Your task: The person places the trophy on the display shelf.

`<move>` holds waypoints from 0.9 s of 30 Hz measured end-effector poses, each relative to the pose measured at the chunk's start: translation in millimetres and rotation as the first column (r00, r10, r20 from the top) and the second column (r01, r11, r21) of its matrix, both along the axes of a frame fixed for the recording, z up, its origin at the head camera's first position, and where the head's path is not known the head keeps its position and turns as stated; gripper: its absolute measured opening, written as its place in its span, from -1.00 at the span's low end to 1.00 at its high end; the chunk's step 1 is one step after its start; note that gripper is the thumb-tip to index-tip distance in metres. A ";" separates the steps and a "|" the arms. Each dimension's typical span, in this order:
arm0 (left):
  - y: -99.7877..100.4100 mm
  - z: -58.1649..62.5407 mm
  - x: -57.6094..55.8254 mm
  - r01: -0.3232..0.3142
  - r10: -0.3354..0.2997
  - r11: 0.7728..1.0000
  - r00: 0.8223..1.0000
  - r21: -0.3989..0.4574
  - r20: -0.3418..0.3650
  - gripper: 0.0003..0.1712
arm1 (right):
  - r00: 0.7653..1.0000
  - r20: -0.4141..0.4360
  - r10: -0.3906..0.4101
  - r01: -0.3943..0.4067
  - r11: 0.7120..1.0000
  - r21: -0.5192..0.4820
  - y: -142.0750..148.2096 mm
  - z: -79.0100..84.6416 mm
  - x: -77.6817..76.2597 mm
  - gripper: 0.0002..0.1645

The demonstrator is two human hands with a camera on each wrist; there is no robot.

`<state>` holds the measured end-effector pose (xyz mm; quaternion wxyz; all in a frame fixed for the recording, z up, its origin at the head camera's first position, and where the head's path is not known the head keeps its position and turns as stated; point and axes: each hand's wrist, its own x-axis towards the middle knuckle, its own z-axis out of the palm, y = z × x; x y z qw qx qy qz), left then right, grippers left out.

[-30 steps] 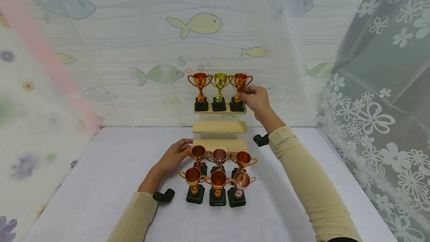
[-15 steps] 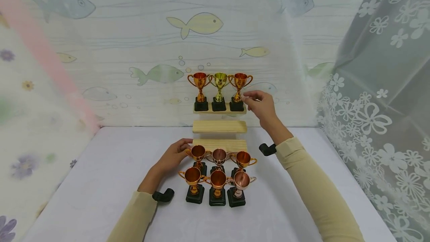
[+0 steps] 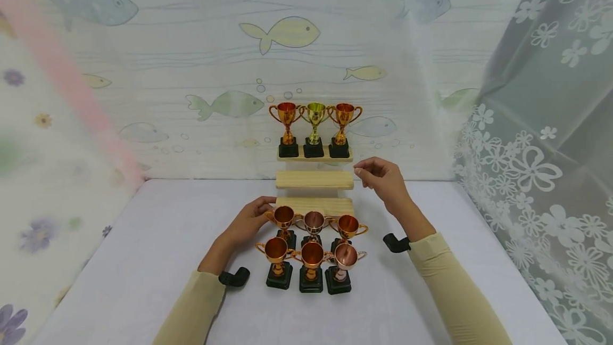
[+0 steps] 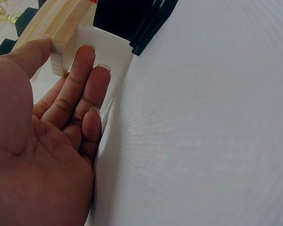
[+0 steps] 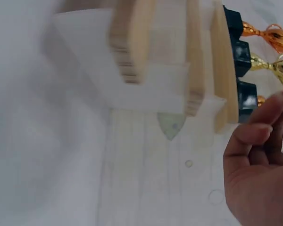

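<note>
At the left end of the bottom step of a stepped wooden shelf (image 3: 314,179), my left hand (image 3: 246,222) pinches the board's end. In the left wrist view, the thumb (image 4: 33,54) lies on the wood and the other fingers reach beneath it. My right hand (image 3: 385,182) holds nothing, its fingers loosely bent, beside the right end of the middle step. Along the top step stand an orange-gold trophy cup (image 3: 287,116), a yellow-gold trophy cup (image 3: 315,115) and another orange-gold trophy cup (image 3: 344,116), all upright on black bases.
Two rows of copper and gold trophy cups (image 3: 312,254) stand on the white tablecloth (image 3: 158,260) before the shelf, close to my left hand. A fish-print curtain (image 3: 191,57) hangs behind. Lace-flowered sheer fabric (image 3: 541,169) borders the right side.
My right hand has let go of the right-hand trophy cup on the top step and moved down and to the right. My left hand stays at the shelf's end.
</note>
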<state>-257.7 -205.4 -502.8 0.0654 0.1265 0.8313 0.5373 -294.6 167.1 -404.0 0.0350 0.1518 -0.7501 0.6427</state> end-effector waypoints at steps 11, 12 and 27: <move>0.6 -0.9 -1.6 -0.001 0.001 1.000 1.000 -0.008 -0.010 -0.51 | 0.982 0.024 0.186 -0.187 0.973 0.137 22.2 -40.4 31.8 -0.76; 0.4 -1.1 -1.7 0.000 0.000 1.000 1.000 -0.010 -0.013 -0.51 | 0.976 0.024 0.215 -0.217 0.966 0.141 23.5 -44.0 32.5 -0.78; -0.6 -2.7 -2.7 0.023 -0.024 1.000 0.999 -0.009 -0.030 -0.50 | 0.762 0.152 0.630 -0.648 0.741 0.176 24.6 -67.0 38.4 -0.73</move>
